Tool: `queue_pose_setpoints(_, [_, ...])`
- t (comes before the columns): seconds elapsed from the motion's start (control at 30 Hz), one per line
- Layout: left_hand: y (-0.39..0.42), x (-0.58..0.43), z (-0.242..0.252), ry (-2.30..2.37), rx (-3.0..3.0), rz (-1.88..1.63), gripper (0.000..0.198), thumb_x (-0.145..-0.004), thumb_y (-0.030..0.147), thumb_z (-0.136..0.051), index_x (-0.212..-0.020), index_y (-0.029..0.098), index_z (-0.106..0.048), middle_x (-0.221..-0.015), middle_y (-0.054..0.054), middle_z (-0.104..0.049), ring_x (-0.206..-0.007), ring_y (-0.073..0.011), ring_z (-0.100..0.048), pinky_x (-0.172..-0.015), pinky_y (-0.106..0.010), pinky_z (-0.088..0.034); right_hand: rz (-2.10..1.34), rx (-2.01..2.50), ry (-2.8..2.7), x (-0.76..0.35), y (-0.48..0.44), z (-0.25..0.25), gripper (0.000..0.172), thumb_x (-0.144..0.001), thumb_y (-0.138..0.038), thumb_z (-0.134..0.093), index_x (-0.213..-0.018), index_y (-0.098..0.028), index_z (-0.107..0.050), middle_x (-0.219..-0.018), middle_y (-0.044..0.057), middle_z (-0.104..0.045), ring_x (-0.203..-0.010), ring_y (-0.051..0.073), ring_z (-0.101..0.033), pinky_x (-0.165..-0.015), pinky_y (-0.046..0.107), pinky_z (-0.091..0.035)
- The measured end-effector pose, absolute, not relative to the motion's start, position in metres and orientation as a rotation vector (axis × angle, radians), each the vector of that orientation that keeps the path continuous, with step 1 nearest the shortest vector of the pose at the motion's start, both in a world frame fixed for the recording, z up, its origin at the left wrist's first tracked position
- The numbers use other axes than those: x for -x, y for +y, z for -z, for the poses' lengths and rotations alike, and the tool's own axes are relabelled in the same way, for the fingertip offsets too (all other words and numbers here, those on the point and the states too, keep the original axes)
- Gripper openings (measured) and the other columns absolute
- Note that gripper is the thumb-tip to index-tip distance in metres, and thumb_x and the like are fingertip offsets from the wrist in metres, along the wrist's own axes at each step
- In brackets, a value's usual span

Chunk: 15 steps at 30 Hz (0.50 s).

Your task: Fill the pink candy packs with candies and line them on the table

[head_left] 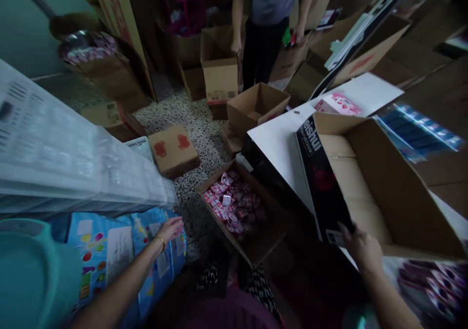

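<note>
My right hand [362,247] grips the near corner of an open cardboard display box [321,178], its outer side black with white lettering. The box rests on a white tabletop [278,139] and has a bare brown inside. My left hand [170,229], with a bracelet at the wrist, is stretched out with nothing in it, above or against shiny blue printed bags [120,251]. Between my hands, on the floor, an open carton [265,241] holds many small pink-and-white wrapped packets [234,202].
Stacked white crates [87,158] line the left, with a teal tub [29,270] in front. A person [270,7] stands ahead among open cartons [259,105]. A closed carton [174,149] lies on the speckled floor. Blue packs [420,129] and pink packets [435,287] flank the display box.
</note>
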<state>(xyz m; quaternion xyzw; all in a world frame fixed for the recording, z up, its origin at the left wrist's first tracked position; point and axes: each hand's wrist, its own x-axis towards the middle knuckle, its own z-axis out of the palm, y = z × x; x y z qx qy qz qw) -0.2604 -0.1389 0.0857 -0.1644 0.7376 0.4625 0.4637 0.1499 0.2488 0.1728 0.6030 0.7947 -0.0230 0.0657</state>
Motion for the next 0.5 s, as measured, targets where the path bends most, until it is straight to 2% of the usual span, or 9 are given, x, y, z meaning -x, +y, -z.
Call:
queue_pose_setpoints(0.23, [-0.124,0.235,-0.062,1.774,0.412,-1.029,0.03,-0.065,0.024,-0.069,-0.091,0.016,-0.057,-0.079,-0.005,-0.065,-0.064,-0.0146,-0.062,-0.063,-0.025,-0.045,-0.036,-1.762,2.264,-0.145,0.253,-0.169,0.057,-0.084,-0.053,-0.026,-0.107,-0.011,-0.057,-0.073,0.016,-0.065,-0.066,0.027,-0.06,-0.056,0.032,-0.038])
queue_pose_setpoints(0.4, [-0.108,0.234,-0.052,1.801,0.401,-0.997,0.03,-0.063,0.024,-0.07,-0.089,0.017,-0.058,-0.081,-0.006,-0.065,-0.064,-0.0137,-0.062,-0.063,-0.025,-0.045,-0.05,-1.731,2.25,-0.145,0.254,-0.171,0.057,-0.083,-0.054,-0.027,-0.105,-0.01,-0.057,-0.069,0.014,-0.064,-0.062,0.024,-0.06,-0.054,0.03,-0.038])
queue_pose_setpoints(0.5, [-0.1,0.236,-0.051,1.844,0.394,-1.035,0.032,-0.063,0.026,-0.07,-0.091,0.017,-0.057,-0.083,-0.006,-0.065,-0.067,-0.0138,-0.062,-0.066,-0.026,-0.046,-0.035,-1.676,2.336,-0.148,0.253,-0.172,0.05,-0.084,-0.048,-0.03,-0.105,-0.012,-0.057,-0.065,0.012,-0.063,-0.058,0.022,-0.058,-0.053,0.03,-0.038])
